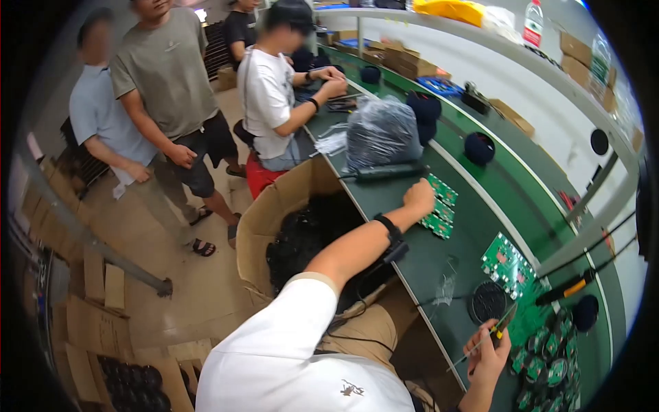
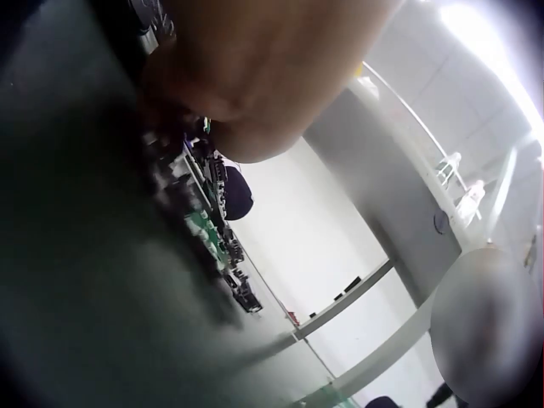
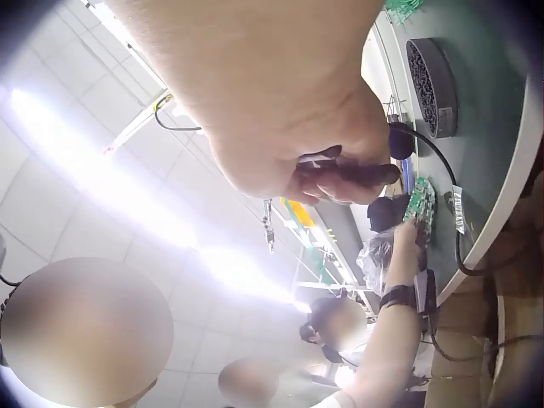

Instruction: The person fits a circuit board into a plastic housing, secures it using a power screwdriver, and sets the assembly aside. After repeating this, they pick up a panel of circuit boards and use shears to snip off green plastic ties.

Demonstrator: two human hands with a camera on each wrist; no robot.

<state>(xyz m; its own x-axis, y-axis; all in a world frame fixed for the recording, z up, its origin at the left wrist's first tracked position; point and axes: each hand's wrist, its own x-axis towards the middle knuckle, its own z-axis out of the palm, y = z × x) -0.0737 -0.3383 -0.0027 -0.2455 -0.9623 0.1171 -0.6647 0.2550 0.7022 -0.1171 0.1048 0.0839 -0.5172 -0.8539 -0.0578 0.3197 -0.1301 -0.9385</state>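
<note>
In the head view my left hand (image 1: 419,197) grips the near-left edge of a green circuit board panel (image 1: 441,207) on the dark bench; in the left wrist view this hand (image 2: 246,76) hides its own fingertips above the board (image 2: 208,234). My right hand (image 1: 489,351) holds a thin tool with a yellow and black part (image 1: 497,333), beside a round container of small black pieces (image 1: 488,303). Another green panel (image 1: 508,264) lies just beyond that container. The right wrist view shows the right hand (image 3: 314,153) with curled fingers round a dark handle.
Round green boards (image 1: 549,364) are piled at the right, near an orange and black tool (image 1: 566,288). A plastic-wrapped bundle (image 1: 383,134) stands beyond my left hand. A large cardboard box (image 1: 257,237) adjoins the bench; a seated person (image 1: 268,96) works farther along.
</note>
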